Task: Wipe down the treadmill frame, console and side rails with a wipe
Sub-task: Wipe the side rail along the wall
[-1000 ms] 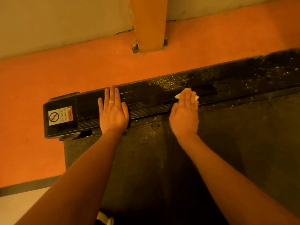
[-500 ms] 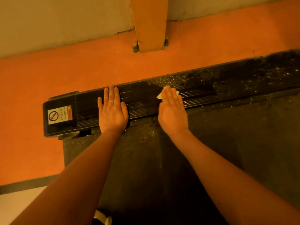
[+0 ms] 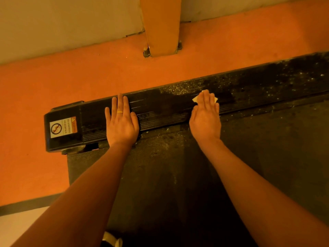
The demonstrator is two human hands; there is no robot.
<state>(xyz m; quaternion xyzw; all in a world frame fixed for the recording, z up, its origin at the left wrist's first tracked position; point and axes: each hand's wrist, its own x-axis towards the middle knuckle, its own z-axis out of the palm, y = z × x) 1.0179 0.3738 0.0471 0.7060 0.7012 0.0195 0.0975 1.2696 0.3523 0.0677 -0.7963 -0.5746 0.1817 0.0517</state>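
A black ribbed side rail (image 3: pixel 160 107) of the treadmill runs from the left end cap up to the right edge. My right hand (image 3: pixel 205 118) lies flat on the rail and presses a small pale wipe (image 3: pixel 195 99), whose corners show past the fingertips. My left hand (image 3: pixel 122 123), with a ring on one finger, rests flat with straight fingers on the rail further left. The rail looks dark and damp between my hands; pale dust specks cover it to the right. The dark treadmill belt (image 3: pixel 178 175) lies below the rail, under my forearms.
The rail's end cap carries a warning sticker (image 3: pixel 63 127). Orange floor (image 3: pixel 53 82) surrounds the treadmill. An orange post (image 3: pixel 161 27) bolted to the floor stands beyond the rail, against a pale wall. A shoe tip (image 3: pixel 112 239) shows at the bottom edge.
My right hand with the wipe slid left along the rail, then back to the right. My left hand stayed in place.
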